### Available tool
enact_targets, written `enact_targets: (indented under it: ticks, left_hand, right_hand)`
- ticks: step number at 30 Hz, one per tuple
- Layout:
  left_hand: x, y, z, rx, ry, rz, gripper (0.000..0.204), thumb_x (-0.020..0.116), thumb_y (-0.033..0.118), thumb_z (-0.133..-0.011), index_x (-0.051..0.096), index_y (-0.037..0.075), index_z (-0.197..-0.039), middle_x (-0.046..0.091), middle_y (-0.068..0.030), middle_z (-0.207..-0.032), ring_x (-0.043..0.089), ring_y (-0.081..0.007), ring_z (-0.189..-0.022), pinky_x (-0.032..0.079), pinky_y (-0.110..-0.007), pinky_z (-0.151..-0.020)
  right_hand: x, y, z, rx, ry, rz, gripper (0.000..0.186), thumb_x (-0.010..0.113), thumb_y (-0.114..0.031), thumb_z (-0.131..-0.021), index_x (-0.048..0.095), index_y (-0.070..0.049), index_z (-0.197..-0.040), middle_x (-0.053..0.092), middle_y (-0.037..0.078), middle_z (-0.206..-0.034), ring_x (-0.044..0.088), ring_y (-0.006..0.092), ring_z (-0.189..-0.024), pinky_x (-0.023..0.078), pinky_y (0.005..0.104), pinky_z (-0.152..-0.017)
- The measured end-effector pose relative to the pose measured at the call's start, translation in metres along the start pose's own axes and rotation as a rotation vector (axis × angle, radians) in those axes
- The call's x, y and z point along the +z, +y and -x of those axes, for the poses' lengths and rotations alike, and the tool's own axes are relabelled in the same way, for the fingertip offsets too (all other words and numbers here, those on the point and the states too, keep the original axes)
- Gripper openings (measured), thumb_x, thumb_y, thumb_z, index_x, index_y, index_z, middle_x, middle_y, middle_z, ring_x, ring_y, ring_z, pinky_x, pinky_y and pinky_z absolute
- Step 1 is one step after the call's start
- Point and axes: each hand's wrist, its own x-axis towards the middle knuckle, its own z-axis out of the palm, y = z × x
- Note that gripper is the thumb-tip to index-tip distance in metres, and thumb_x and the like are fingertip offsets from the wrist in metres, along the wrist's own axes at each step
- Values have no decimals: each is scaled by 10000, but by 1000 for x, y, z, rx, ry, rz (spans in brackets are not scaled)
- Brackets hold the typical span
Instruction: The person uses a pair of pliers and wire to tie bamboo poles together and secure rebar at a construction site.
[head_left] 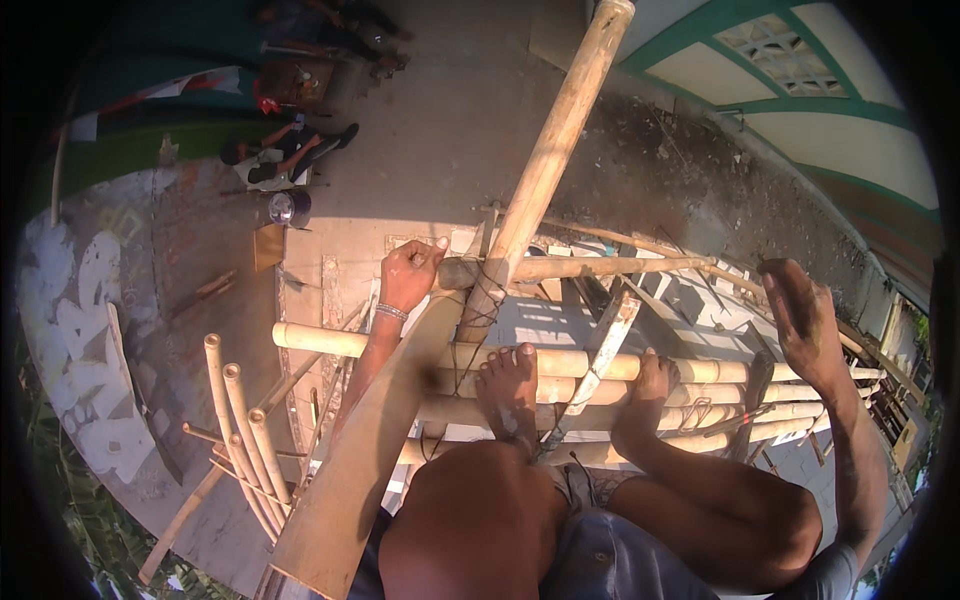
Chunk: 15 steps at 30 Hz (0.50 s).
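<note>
Closest to me are my two bent knees (465,525), and one broad, smooth tan pole (345,480) slants up from the lower left, covering part of my left forearm. My two bare feet (508,395) rest on a row of pale yellow, round bamboo poles (710,372) running crosswise; I count at least four. One narrow, white-spattered strip (600,355) rises at a tilt between my feet.

My hands are well apart. My left hand (412,268), a pale beaded band (391,312) at its wrist, is curled with the thumb raised, right by the lashed joint; I cannot tell whether the fingers grip anything. My right hand (803,325) hangs out to the right, fingers extended, with nothing visible in it.

Ahead of my feet, just right of my left hand, stands the one thick upright bamboo pole (548,160), light tan with brownish streaks, leaning toward the upper right. Thin dark cord (484,300) wraps its lower part in crossing turns, where one thinner tan bamboo crosspiece (615,267) meets it; a darkened, blunt stub shows on the left.

Lower to the left, four cut bamboo ends (234,374) point upward. Farther off are one round bucket (284,207), one seated person in dark clothes (285,157) and one cream wall with green trim (830,140).
</note>
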Motion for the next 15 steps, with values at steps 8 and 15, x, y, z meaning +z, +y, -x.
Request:
enact_targets:
  ticks: [8,15]
  left_hand:
    - [-8,-38,33,-103,-242,669,485,830,106,-868,596,-19,-1273,709,-96,-1118,663,-139,-1018,546,-280,-908]
    - [0,-41,34,-93,-237,797,570,797,177,-911,506,26,-1376,698,-103,-1141,653,-145,-1042,529,-272,-930]
  right_hand:
    - [42,-62,-47,-185,-19,-78,154,569,-116,-1032,633,23,-1054,542,186,-671,497,252,-562,418,390,-568]
    - [127,-90,-54,-211,-116,-300,196,570,-166,-1030,648,12,-1054,581,193,-626,585,298,-532,443,406,-552]
